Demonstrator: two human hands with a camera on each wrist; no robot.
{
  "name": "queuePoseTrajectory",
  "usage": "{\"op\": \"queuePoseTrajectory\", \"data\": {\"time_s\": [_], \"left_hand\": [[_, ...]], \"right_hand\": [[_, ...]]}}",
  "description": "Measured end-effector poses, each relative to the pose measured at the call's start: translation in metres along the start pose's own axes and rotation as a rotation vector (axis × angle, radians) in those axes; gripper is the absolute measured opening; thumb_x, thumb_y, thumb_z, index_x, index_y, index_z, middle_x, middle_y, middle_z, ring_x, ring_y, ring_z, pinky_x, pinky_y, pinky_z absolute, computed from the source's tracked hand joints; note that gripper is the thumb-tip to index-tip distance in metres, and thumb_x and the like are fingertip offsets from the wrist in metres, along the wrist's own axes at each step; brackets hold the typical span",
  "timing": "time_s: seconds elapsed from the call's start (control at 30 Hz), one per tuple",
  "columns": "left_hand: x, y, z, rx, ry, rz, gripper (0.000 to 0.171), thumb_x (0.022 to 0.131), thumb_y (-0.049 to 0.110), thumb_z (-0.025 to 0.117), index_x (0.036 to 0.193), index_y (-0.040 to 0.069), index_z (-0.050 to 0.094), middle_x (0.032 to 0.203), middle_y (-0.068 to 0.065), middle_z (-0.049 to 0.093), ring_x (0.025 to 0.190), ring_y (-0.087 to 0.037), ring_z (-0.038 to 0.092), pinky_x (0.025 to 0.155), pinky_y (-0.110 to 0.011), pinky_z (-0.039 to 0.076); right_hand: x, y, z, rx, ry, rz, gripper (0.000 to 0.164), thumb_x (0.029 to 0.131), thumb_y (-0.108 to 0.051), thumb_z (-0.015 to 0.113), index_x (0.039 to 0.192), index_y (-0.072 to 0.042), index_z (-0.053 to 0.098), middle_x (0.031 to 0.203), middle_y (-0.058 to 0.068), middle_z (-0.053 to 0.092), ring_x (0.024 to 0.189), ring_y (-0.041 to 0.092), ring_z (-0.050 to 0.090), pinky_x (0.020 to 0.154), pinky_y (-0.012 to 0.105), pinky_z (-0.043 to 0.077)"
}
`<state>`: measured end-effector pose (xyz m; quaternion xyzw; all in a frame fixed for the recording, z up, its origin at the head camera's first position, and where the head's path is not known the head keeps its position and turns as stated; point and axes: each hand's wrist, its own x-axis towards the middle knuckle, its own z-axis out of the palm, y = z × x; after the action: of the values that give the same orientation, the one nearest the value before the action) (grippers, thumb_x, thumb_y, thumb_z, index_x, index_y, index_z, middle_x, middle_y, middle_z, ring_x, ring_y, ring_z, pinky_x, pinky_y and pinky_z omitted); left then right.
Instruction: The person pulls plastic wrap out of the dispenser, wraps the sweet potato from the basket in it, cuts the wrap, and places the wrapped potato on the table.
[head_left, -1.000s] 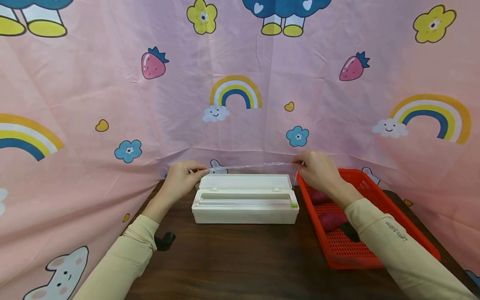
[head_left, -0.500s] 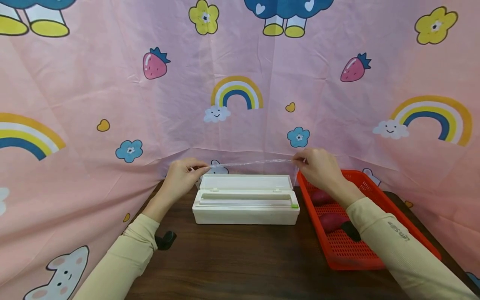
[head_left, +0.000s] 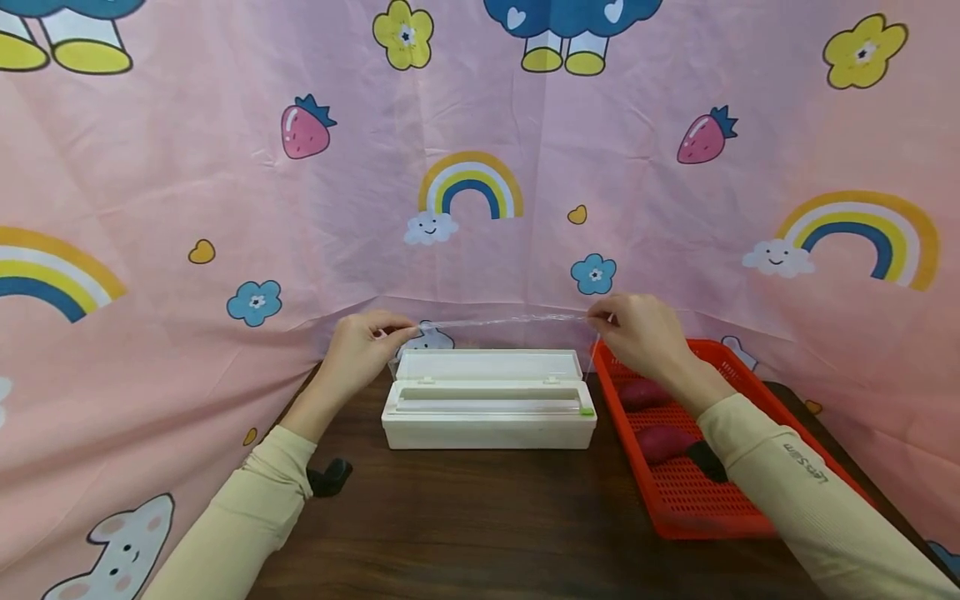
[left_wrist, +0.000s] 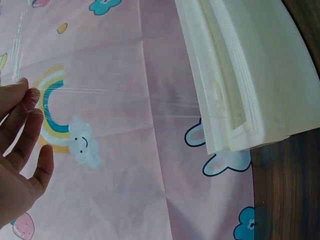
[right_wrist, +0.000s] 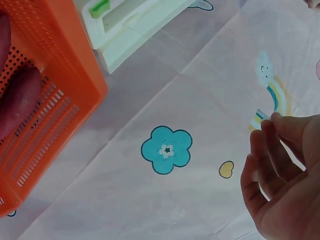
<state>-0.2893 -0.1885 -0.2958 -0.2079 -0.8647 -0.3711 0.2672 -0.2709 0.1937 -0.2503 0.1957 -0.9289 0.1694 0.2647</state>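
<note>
A clear sheet of cling film is stretched between my two hands, its gathered top edge almost level. My left hand pinches one corner between thumb and fingers; the left wrist view shows the film's crinkled edge at the fingertips. At the other corner, my right hand pinches the film the same way. Below them stands a white cling film box with its lid tipped back. Film runs down from the hands toward the box. A green slider sits at the right end of its cutter bar.
A red plastic basket stands to the right, under my right forearm. It holds purple-skinned sweet potatoes. Dark wooden tabletop extends in front of the box, and a patterned pink cloth hangs close behind it.
Both hands have risen slightly, lifting the film's top edge farther above the box. The box and basket stay in place.
</note>
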Motion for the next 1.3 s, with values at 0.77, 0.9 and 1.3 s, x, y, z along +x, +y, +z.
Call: {"op": "queuePoseTrajectory", "data": {"time_s": [0.77, 0.9, 1.3], "left_hand": [[0.006, 0.009, -0.01, -0.022, 0.045, 0.049, 0.009, 0.091, 0.017, 0.077, 0.095, 0.011, 0.083, 0.085, -0.004, 0.076, 0.075, -0.016, 0.058, 0.082, -0.035, 0.047], [0.006, 0.009, -0.015, -0.01, 0.035, 0.036, 0.011, 0.093, 0.02, 0.075, 0.097, 0.013, 0.082, 0.092, -0.003, 0.078, 0.079, -0.015, 0.061, 0.084, -0.036, 0.047], [0.008, 0.016, -0.021, -0.03, 0.04, 0.061, 0.011, 0.093, 0.017, 0.076, 0.099, 0.011, 0.082, 0.091, -0.005, 0.078, 0.082, -0.017, 0.062, 0.086, -0.04, 0.049]], "right_hand": [[0.004, -0.01, -0.013, -0.007, 0.036, 0.009, 0.017, 0.095, -0.016, 0.068, 0.104, -0.012, 0.081, 0.085, 0.006, 0.076, 0.063, 0.018, 0.056, 0.052, 0.031, 0.04], [0.006, -0.013, -0.014, -0.026, 0.051, -0.017, 0.016, 0.095, -0.017, 0.068, 0.103, -0.013, 0.081, 0.084, 0.004, 0.075, 0.066, 0.018, 0.059, 0.055, 0.031, 0.043], [0.002, -0.017, -0.019, -0.032, 0.079, -0.034, 0.016, 0.095, -0.013, 0.067, 0.102, -0.01, 0.081, 0.089, 0.007, 0.077, 0.071, 0.021, 0.063, 0.063, 0.037, 0.05]]}}
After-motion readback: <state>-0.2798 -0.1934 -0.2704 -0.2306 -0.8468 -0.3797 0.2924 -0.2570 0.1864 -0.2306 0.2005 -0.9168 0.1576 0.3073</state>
